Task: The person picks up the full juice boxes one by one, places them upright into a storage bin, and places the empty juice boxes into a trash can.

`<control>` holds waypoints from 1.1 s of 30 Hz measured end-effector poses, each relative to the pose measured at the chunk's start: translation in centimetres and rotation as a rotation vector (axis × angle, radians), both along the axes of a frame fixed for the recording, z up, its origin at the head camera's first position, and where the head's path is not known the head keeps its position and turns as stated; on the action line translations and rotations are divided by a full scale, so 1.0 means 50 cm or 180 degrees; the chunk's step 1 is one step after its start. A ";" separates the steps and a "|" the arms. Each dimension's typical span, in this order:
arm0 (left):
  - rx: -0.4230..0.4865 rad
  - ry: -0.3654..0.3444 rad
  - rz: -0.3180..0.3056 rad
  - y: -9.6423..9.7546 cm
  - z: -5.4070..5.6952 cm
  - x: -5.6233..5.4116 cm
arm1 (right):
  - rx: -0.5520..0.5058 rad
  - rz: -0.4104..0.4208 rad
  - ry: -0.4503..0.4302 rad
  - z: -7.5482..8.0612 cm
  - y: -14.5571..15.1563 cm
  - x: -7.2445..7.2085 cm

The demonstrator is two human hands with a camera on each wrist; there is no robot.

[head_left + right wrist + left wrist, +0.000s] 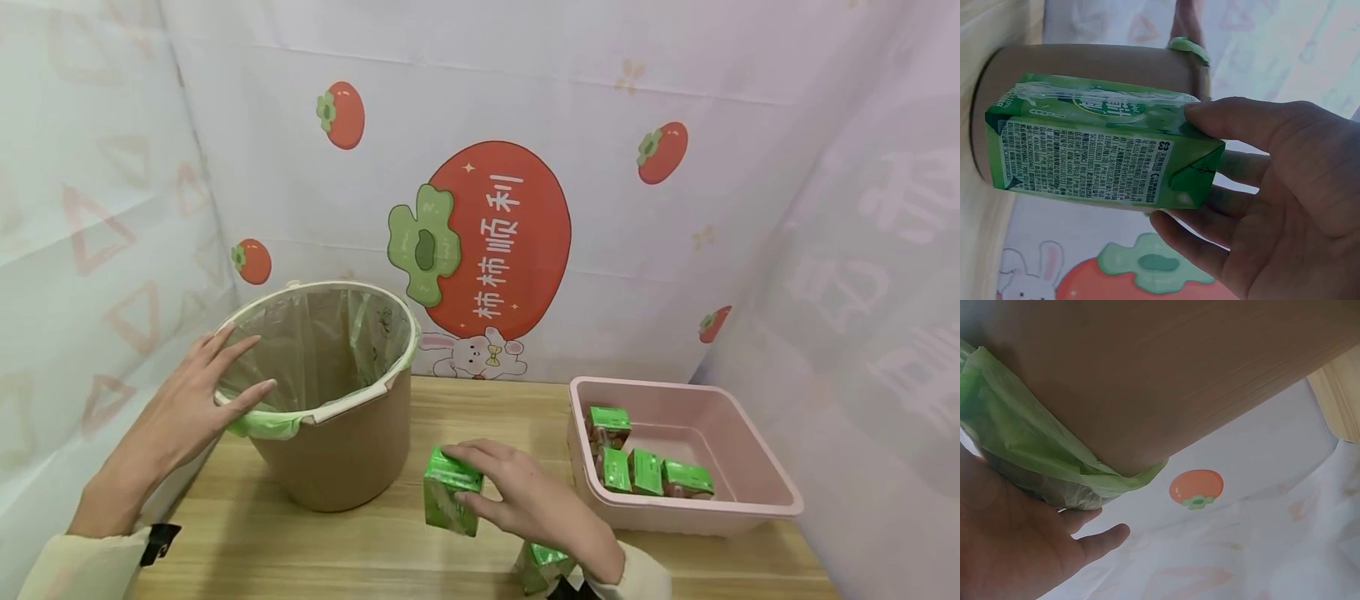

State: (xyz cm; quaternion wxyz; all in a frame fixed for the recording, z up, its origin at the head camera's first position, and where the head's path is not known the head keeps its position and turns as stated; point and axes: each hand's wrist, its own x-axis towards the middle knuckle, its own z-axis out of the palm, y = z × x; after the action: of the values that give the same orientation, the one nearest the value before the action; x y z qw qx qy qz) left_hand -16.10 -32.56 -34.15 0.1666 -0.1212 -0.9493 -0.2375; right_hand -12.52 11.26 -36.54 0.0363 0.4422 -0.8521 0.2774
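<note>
My right hand (528, 492) grips a green drink carton (448, 504) near its top, between the thumb and fingers. In the right wrist view the carton (1085, 159) shows a panel of small print and a clear wrapper along one edge. It is in front of the brown bin (345, 471), which has a thin liner folded over its rim. Spread fingers of my left hand (187, 408) rest at the bin's left rim, beside the green liner edge (1029, 431). Partly hidden under my right wrist, another green carton (542, 571) stands on the table.
A pink plastic basin (690, 518) stands on the right of the wooden table (315, 554), with several green-topped cartons (647, 472) along its left and front sides. Printed cloth (615, 250) with persimmons closes off the back and sides.
</note>
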 end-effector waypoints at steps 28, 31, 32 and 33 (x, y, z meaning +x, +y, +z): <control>0.0012 0.0003 -0.0038 -0.001 -0.004 0.005 | -0.0667 0.0094 0.0154 0.251 -0.057 -0.147; 0.0009 -0.0007 -0.0030 -0.001 -0.002 0.006 | -0.0735 0.0108 0.0107 0.262 -0.081 -0.166; 0.0010 -0.0012 -0.0025 -0.001 -0.001 0.007 | -0.0754 0.0126 0.0096 0.264 -0.090 -0.173; 0.0009 -0.0014 -0.0023 -0.001 -0.001 0.007 | -0.0772 0.0137 0.0092 0.266 -0.099 -0.180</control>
State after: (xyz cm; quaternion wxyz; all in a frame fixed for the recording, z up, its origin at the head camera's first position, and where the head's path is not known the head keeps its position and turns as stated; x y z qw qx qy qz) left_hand -15.74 -32.63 -34.19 0.1638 -0.1239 -0.9489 -0.2397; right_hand -21.51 6.32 -23.24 0.0958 0.4567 -0.8021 0.3728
